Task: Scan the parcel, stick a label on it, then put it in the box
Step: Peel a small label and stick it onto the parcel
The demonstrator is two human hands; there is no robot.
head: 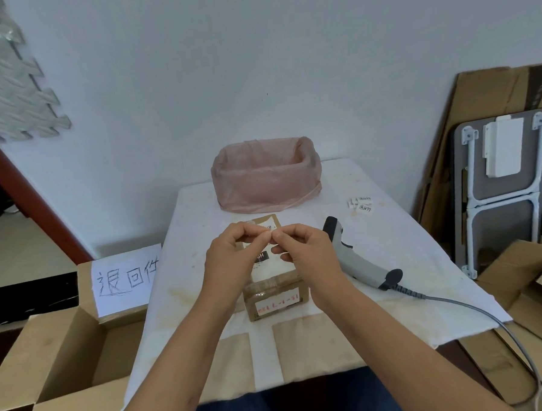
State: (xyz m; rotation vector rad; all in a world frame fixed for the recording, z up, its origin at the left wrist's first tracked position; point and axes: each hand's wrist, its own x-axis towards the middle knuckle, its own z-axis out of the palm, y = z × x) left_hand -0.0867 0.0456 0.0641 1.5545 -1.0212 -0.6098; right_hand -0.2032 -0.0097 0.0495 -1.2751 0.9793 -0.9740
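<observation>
A small brown cardboard parcel (276,294) with white stickers lies in the middle of the white-covered table (407,261). My left hand (234,257) and my right hand (306,250) hover just above it, fingertips pinched together on a small white label (269,233) between them. The grey and black barcode scanner (357,260) lies on the table right of the parcel, cable trailing off the right edge. Several spare labels (361,204) lie at the back right. An open cardboard box (60,351) with a handwritten paper sign stands on the floor at left.
A bin lined with a pink plastic bag (266,177) stands at the table's back. Flattened cardboard (484,100) and a folded grey table (501,190) lean on the wall at right. More cardboard boxes (525,286) sit on the floor at right.
</observation>
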